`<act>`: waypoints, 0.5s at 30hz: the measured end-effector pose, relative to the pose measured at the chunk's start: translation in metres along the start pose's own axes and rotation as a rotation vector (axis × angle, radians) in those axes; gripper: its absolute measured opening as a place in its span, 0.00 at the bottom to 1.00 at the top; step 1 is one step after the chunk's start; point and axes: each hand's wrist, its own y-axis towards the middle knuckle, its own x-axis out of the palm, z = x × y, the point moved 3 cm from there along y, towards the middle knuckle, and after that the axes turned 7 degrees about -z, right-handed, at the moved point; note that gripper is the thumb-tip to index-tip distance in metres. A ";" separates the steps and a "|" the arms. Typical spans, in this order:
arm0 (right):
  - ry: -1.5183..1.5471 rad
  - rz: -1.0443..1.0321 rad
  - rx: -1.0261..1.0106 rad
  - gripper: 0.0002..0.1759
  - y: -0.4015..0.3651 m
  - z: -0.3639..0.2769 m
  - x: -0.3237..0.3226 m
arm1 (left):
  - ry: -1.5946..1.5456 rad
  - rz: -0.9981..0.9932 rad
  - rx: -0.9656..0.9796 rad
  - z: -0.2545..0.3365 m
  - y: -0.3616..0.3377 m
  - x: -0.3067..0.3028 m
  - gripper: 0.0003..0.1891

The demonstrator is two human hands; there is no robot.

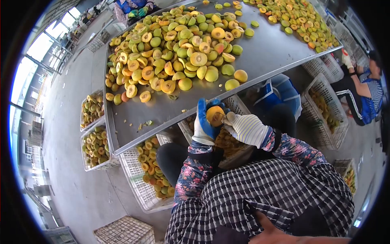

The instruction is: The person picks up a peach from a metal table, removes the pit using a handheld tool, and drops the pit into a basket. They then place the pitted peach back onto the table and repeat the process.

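My left hand (203,127), in a white glove with blue coating, is closed round a peach half (215,116) with its orange cut face showing. Close against that face is my right hand (248,129), in a white striped glove, its thumb and fingers pinched together. Whatever it may grip is too small to make out. Both hands are just off the front edge of a metal table (162,107). A big heap of halved peaches (174,49), yellow-green outside and orange inside, lies on the table beyond them.
Crates of peach halves stand below the table (134,175), at left (101,160) and right (315,122). A seated person (365,89) works at right. Another peach pile (292,20) lies farther along. A bare hand (268,234) reaches in at the bottom, by the checked apron.
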 end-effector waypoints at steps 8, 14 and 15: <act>0.232 -0.110 -0.047 0.14 0.006 0.029 0.074 | 0.165 0.110 0.143 -0.002 -0.008 -0.010 0.18; 0.562 -0.353 0.034 0.14 0.016 0.008 0.044 | 0.189 0.171 0.202 0.001 -0.009 -0.004 0.21; 0.723 -0.233 0.014 0.13 0.014 0.015 0.059 | 0.422 0.169 0.336 -0.004 -0.005 -0.014 0.21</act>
